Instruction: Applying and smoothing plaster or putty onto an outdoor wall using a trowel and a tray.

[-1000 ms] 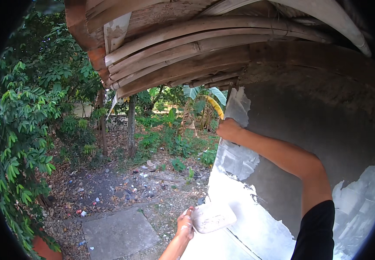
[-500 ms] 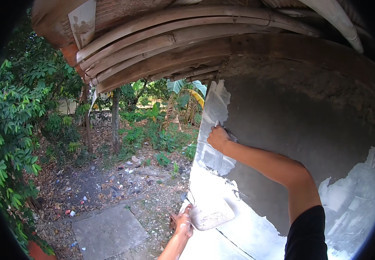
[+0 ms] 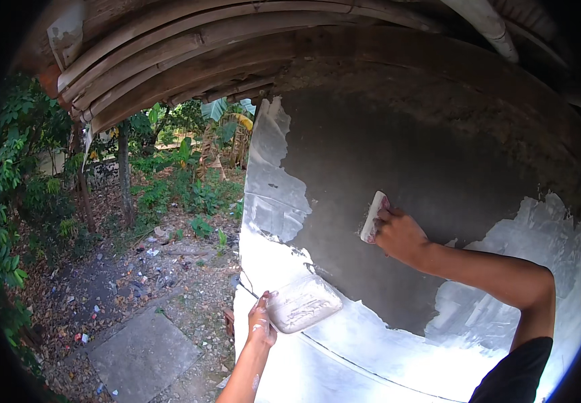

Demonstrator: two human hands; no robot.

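My right hand (image 3: 401, 236) grips a white, flat putty scraper (image 3: 372, 216) by its back. The scraper is held in front of the grey cement wall (image 3: 351, 154); I cannot tell whether its edge touches. Lower down, my left hand (image 3: 261, 321) holds a shallow, whitish rectangular putty tray (image 3: 305, 305) by its left side, with the thumb over the rim. White smears mark the tray's inside and my left fingers. White putty (image 3: 273, 195) coats the wall's left edge, its lower part and its right side, with ragged borders around the bare grey area.
Bamboo poles and a wooden beam (image 3: 189, 74) run low overhead. Left of the wall's edge lies littered ground with a concrete slab (image 3: 144, 356). Trees and shrubs (image 3: 2, 195) stand farther left, and a dark line (image 3: 364, 368) crosses the white lower wall.
My right hand has left the coated left edge and moved rightward over the bare grey wall, bringing the scraper into plain sight. The view has shifted right; the tray stays in my left hand.
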